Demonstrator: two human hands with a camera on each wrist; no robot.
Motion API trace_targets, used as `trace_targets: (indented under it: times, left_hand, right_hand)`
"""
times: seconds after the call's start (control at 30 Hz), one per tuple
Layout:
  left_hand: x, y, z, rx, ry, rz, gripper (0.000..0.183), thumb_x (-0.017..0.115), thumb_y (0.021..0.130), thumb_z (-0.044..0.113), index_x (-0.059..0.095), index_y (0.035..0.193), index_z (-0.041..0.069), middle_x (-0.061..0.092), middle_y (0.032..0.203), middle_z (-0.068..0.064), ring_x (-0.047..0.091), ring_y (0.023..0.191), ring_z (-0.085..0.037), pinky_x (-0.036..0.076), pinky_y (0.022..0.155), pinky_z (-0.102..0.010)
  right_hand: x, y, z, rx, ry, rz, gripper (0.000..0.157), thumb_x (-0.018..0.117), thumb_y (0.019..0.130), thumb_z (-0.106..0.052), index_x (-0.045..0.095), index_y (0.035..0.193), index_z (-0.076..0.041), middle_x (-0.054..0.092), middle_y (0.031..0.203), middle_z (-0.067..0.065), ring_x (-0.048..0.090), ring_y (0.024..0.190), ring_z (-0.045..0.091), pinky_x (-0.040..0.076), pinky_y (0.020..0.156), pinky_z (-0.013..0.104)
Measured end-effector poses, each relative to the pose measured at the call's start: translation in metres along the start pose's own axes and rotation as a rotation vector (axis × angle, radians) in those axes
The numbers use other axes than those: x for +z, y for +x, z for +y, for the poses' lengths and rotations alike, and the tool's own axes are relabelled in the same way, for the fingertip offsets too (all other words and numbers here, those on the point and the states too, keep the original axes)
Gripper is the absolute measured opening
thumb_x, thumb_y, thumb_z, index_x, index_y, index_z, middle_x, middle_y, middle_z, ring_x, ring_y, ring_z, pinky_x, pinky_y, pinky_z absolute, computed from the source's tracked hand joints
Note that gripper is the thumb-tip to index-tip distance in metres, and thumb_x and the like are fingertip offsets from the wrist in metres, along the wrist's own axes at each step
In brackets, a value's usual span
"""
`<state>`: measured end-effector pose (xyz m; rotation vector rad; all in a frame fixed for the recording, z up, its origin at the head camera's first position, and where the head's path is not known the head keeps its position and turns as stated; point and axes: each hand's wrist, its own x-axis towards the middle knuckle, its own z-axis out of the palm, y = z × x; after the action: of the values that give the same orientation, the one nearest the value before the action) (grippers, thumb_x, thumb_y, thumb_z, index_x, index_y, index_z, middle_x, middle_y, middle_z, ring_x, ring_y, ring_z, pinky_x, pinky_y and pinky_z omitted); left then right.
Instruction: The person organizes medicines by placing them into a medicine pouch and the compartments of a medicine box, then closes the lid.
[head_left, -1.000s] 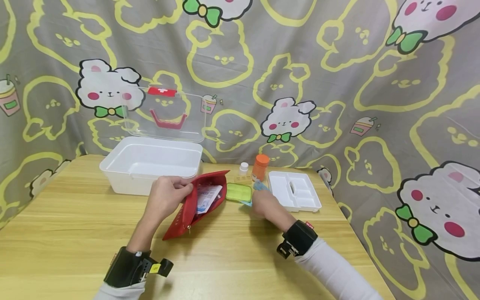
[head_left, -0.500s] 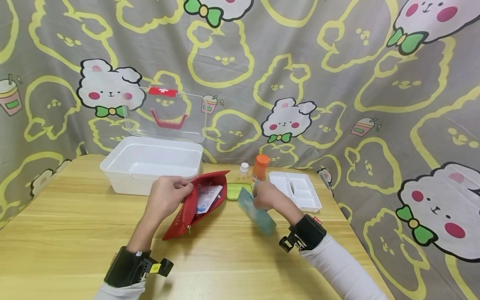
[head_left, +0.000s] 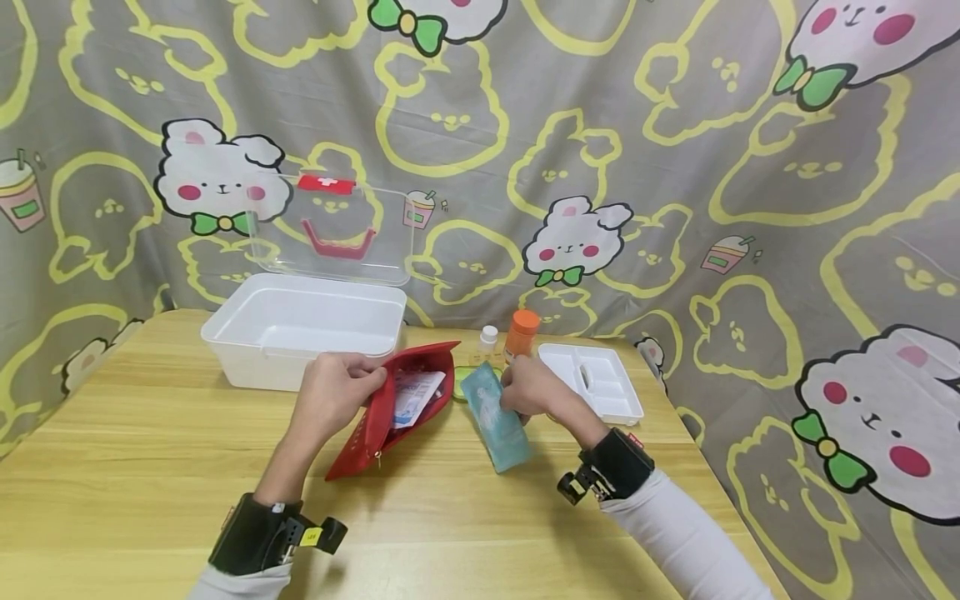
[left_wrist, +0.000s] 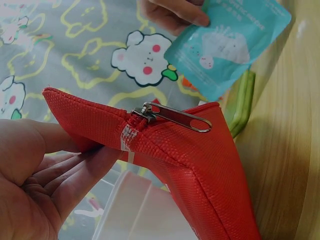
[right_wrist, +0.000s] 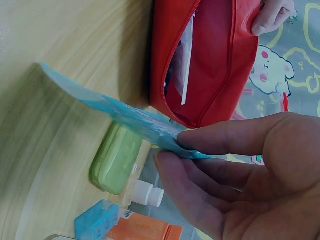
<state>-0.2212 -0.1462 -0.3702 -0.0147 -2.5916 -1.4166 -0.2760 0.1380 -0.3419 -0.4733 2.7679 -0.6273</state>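
My left hand [head_left: 337, 392] pinches the upper edge of a red zippered pouch [left_wrist: 205, 185], whose mouth gapes open. Inside the pouch lies a white printed packet [head_left: 415, 398]; in the right wrist view dark items beside it are too hidden to tell. Between thumb and fingers my right hand [head_left: 534, 389] holds a flat teal packet [head_left: 497, 421] with a printed picture on it. The packet hangs tilted above the table, just right of the pouch and apart from it. In the right wrist view a green case [right_wrist: 116, 159] lies beyond the packet.
An open white box [head_left: 300, 367] with a raised clear lid [head_left: 330, 237] stands back left. A white-capped bottle [head_left: 488, 342], an orange bottle [head_left: 521, 335] and a white divided tray [head_left: 618, 387] stand back right. A small blue box [right_wrist: 97, 220] sits near the bottles.
My right hand has lifted the teal packet from beside the green case and turned it, its printed face now showing left of the hand. The left hand and pouch have stayed in place.
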Motion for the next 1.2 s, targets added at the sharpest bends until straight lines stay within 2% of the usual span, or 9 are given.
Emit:
trace_targets:
  times: [0.23,0.43,0.53,0.67,0.8,0.93,1.1,1.2]
  left_hand:
    - [0.0,0.0,0.0,-0.004,0.0,0.002,0.023,0.067,0.095,0.017,0.077,0.105,-0.001,0.078,0.092,-0.016,0.074,0.069,-0.016,0.061,0.063,-0.028]
    - [0.0,0.0,0.0,0.001,0.003,0.006,0.024,0.067,0.095,0.017,0.077,0.106,-0.001,0.078,0.093,-0.016,0.073,0.069,-0.016,0.062,0.064,-0.029]
    - [0.0,-0.001,0.0,0.002,0.006,0.008,0.023,0.067,0.095,0.017,0.077,0.106,-0.001,0.078,0.093,-0.016,0.073,0.069,-0.016,0.062,0.064,-0.028]
    - [0.0,-0.001,0.001,0.003,0.013,0.009,0.023,0.068,0.095,0.018,0.078,0.105,0.0,0.078,0.092,-0.015,0.073,0.069,-0.016,0.061,0.063,-0.028]
    - [0.0,-0.001,0.002,-0.001,0.012,0.005,0.023,0.068,0.095,0.017,0.077,0.107,-0.001,0.078,0.093,-0.016,0.073,0.069,-0.016,0.062,0.065,-0.029]
    - [0.0,-0.002,0.002,-0.007,0.004,0.003,0.024,0.068,0.095,0.017,0.077,0.108,-0.001,0.078,0.095,-0.016,0.073,0.07,-0.017,0.062,0.066,-0.03]
    - [0.0,-0.002,0.002,-0.001,0.008,0.005,0.024,0.068,0.095,0.017,0.077,0.109,0.0,0.078,0.094,-0.016,0.071,0.069,-0.016,0.062,0.066,-0.029]
    - [0.0,-0.001,0.002,-0.001,0.011,0.004,0.024,0.068,0.095,0.017,0.077,0.11,0.0,0.077,0.094,-0.016,0.071,0.069,-0.017,0.062,0.066,-0.029]
  right_hand:
    - [-0.008,0.0,-0.006,0.011,0.12,0.033,0.027,0.062,0.079,0.002,0.05,0.057,-0.009,0.059,0.055,0.007,0.069,0.051,0.018,0.059,0.052,0.031]
    - [-0.011,0.002,-0.013,0.017,0.29,0.015,0.004,0.063,0.082,0.002,0.065,0.079,0.003,0.069,0.075,0.014,0.072,0.059,0.022,0.062,0.06,0.033]
    - [-0.011,0.005,-0.015,0.016,0.353,0.0,0.005,0.066,0.085,0.0,0.069,0.088,0.004,0.072,0.082,0.014,0.073,0.065,0.021,0.063,0.066,0.034]
    - [-0.008,0.009,-0.015,0.019,0.454,-0.019,0.006,0.068,0.086,-0.002,0.064,0.084,0.002,0.069,0.083,0.013,0.072,0.067,0.019,0.063,0.068,0.033]
    - [-0.003,0.013,-0.015,0.028,0.615,-0.049,0.012,0.068,0.085,-0.002,0.058,0.079,0.0,0.066,0.08,0.011,0.068,0.066,0.017,0.06,0.066,0.029]
    - [0.003,0.016,-0.015,0.039,0.761,-0.088,0.005,0.066,0.083,0.001,0.062,0.084,0.003,0.068,0.078,0.01,0.067,0.065,0.016,0.06,0.064,0.028]
    - [0.012,0.019,-0.015,0.032,0.82,-0.108,0.009,0.066,0.083,0.001,0.066,0.09,0.006,0.069,0.079,0.009,0.068,0.066,0.015,0.06,0.064,0.027]
    - [0.016,0.023,-0.017,0.033,0.872,-0.111,0.007,0.067,0.084,0.001,0.067,0.09,0.005,0.068,0.08,0.007,0.067,0.066,0.014,0.06,0.064,0.026]
